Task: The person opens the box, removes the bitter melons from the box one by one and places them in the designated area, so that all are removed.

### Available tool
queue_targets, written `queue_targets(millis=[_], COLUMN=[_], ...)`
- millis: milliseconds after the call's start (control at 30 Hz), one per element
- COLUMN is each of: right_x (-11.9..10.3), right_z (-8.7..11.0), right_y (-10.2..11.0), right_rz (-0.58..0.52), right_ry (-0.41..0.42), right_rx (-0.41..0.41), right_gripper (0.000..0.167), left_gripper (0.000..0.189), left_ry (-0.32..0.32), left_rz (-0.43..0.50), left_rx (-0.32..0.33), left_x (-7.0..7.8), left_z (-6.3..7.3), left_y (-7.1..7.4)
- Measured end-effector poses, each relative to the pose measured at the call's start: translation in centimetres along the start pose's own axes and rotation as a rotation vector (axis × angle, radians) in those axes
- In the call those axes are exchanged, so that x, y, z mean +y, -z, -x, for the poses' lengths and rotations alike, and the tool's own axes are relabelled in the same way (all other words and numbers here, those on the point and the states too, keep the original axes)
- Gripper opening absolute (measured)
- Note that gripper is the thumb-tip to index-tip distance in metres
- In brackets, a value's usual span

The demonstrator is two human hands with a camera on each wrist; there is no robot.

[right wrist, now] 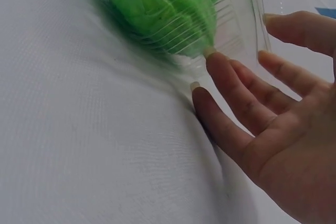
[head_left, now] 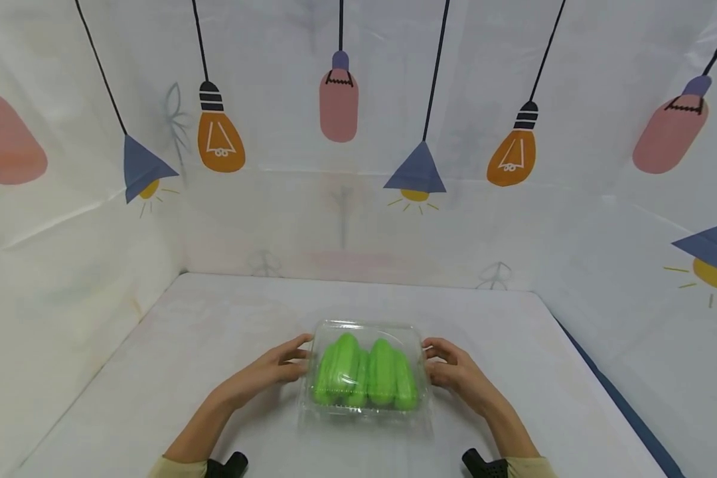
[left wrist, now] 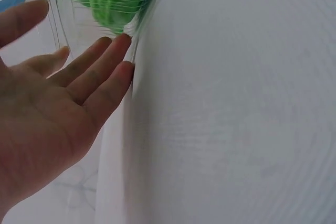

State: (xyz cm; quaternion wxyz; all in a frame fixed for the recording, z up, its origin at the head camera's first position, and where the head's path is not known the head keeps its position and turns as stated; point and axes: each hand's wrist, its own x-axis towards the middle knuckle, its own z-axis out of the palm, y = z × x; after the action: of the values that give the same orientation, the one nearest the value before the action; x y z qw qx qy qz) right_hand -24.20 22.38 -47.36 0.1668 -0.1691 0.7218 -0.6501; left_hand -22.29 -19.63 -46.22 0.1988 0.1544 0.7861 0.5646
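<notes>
A clear plastic clamshell box (head_left: 366,325), its lid down, lies on the white table. Inside it several bright green, long, rounded pieces (head_left: 382,375) lie side by side; their kind is not plain through the plastic. My left hand (head_left: 275,365) is at the box's left side, its fingers spread and fairly straight. In the left wrist view, fingertips (left wrist: 125,39) reach the ribbed side wall low down near the tabletop. On the opposite side is my right hand (head_left: 457,372), fingers slightly bent. Its fingertips (right wrist: 210,53) meet the box's wall in the right wrist view.
The white tabletop (head_left: 239,305) spreads around the box. White sheets with printed hanging lamps (head_left: 415,166) enclose it at the back and both sides. A dark blue strip (head_left: 621,405) runs along the right edge. Dark wrist mounts (head_left: 230,465) sit by both sleeves.
</notes>
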Motion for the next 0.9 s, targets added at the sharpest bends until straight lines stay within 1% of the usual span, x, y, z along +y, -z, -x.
queue_targets(millis=[200, 300, 400, 467, 567, 700, 900], right_x=[-0.2, -0.1, 0.2, 0.2, -0.1, -0.6, -0.8], right_z=[0.1, 0.2, 0.3, 0.4, 0.4, 0.6, 0.6], right_y=[0.2, 0.5, 0.8, 0.9, 1.0, 1.1, 1.1], right_rz=[-0.015, -0.005, 0.01, 0.018, 0.031, 0.052, 0.091], right_ry=[-0.028, -0.074, -0.131, -0.167, -0.202, -0.214, -0.221], right_rx=[-0.049, -0.09, -0.156, -0.195, -0.25, -0.3, -0.347], right_gripper=[0.059, 0.067, 0.079, 0.088, 0.102, 0.112, 0.119], left_gripper=[0.075, 0.085, 0.095, 0.101, 0.109, 0.119, 0.129], left_ry=[0.021, 0.029, 0.041, 0.048, 0.047, 0.043, 0.045], left_rz=[0.044, 0.042, 0.035, 0.049, 0.07, 0.048, -0.013], left_rx=[-0.069, -0.111, -0.151, -0.179, -0.202, -0.214, -0.245], left_x=[-0.2, -0.2, -0.1, -0.2, -0.3, -0.3, -0.1], left_z=[0.1, 0.1, 0.3, 0.3, 0.3, 0.1, -0.1], left_y=[0.4, 0.6, 0.8, 0.8, 0.7, 0.6, 0.6])
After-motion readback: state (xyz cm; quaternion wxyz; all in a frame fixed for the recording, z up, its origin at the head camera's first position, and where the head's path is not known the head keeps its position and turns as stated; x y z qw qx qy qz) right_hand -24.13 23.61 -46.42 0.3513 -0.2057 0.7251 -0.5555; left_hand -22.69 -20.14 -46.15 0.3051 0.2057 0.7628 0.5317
